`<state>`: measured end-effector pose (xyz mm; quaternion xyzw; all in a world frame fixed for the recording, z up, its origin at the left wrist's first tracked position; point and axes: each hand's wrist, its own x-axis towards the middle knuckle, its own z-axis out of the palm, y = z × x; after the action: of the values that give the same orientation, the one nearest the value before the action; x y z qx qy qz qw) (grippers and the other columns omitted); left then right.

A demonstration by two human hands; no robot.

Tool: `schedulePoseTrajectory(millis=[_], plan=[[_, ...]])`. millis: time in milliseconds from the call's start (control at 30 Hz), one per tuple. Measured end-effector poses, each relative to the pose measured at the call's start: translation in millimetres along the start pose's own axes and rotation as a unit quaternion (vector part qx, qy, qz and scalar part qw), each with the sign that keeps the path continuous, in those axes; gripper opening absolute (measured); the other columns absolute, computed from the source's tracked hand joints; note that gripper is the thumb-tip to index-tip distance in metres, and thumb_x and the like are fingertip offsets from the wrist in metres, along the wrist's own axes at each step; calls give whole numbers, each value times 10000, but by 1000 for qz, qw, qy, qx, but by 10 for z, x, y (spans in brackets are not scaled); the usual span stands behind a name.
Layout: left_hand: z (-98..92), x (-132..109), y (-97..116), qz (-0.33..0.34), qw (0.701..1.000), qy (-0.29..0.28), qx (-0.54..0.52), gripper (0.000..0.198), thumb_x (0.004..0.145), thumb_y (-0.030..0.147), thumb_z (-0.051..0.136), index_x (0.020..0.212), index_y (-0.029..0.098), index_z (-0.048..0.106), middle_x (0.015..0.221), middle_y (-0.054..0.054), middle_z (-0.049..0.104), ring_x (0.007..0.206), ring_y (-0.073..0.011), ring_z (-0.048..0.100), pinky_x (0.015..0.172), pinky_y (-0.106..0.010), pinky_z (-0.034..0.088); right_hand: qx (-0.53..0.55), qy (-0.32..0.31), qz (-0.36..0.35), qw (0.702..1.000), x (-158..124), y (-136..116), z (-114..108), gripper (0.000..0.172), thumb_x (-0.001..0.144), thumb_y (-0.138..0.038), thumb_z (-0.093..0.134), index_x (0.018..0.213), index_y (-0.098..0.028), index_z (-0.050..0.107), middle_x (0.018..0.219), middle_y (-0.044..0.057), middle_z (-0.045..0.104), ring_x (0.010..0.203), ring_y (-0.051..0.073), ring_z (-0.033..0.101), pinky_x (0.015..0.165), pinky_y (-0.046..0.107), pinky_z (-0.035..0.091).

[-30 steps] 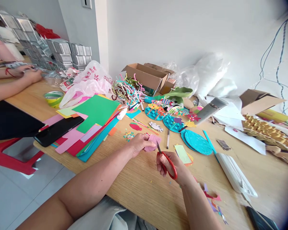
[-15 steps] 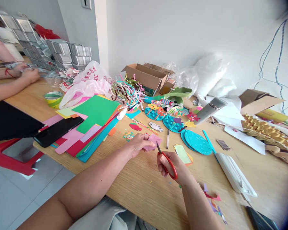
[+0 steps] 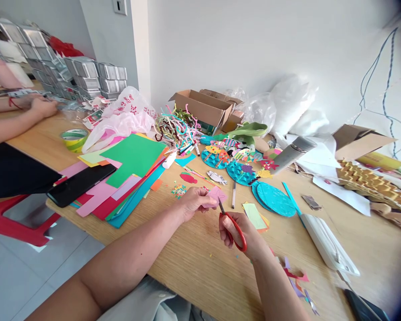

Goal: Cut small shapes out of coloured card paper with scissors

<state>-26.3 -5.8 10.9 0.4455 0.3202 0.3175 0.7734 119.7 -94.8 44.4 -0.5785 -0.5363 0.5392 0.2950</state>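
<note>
My left hand (image 3: 194,203) is closed on a small piece of pink paper (image 3: 215,194), held just above the wooden table (image 3: 200,263). My right hand (image 3: 240,232) grips red-handled scissors (image 3: 233,226), fingers through the loops. The blades point up and left, with their tips at the lower edge of the pink paper. Paper offcuts (image 3: 296,276) lie by my right forearm.
A stack of coloured paper sheets (image 3: 127,171) with a black phone (image 3: 80,183) lies left. Teal discs with paper fish (image 3: 243,171) sit ahead, near pipe cleaners (image 3: 175,127), cardboard boxes (image 3: 203,109) and a grey bottle (image 3: 292,154). Another person's hands (image 3: 36,107) work at far left.
The pink paper has turned a little in my left hand, and the scissors have stayed at its edge. The other person's hands at far left have shifted slightly.
</note>
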Motion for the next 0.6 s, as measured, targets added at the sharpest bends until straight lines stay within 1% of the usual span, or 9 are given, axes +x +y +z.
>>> schedulePoseTrajectory(millis=[167,433,600], plan=[[-1,2,-2,4,1000,-2,0,187,563,260,685,653,105,634,599,-24,609,480,-70,458,466,-216,278,4,-2,-3,1000,16,29,-1,532,729,-678,530,583,-167,495,475,1,556,379,89,503,378,196,385],[-1,2,-12,5,1000,3,4,196,573,275,692,651,106,631,598,-25,609,497,-72,471,479,-212,290,16,-12,-34,999,32,72,1,532,745,-671,528,618,-154,517,517,17,574,423,99,529,409,206,411],[2,4,-26,5,1000,4,14,191,580,273,689,651,106,629,598,-27,607,503,-75,477,482,-215,294,16,-11,-32,999,34,68,4,535,732,-677,541,623,-154,517,521,21,575,432,105,537,417,214,418]])
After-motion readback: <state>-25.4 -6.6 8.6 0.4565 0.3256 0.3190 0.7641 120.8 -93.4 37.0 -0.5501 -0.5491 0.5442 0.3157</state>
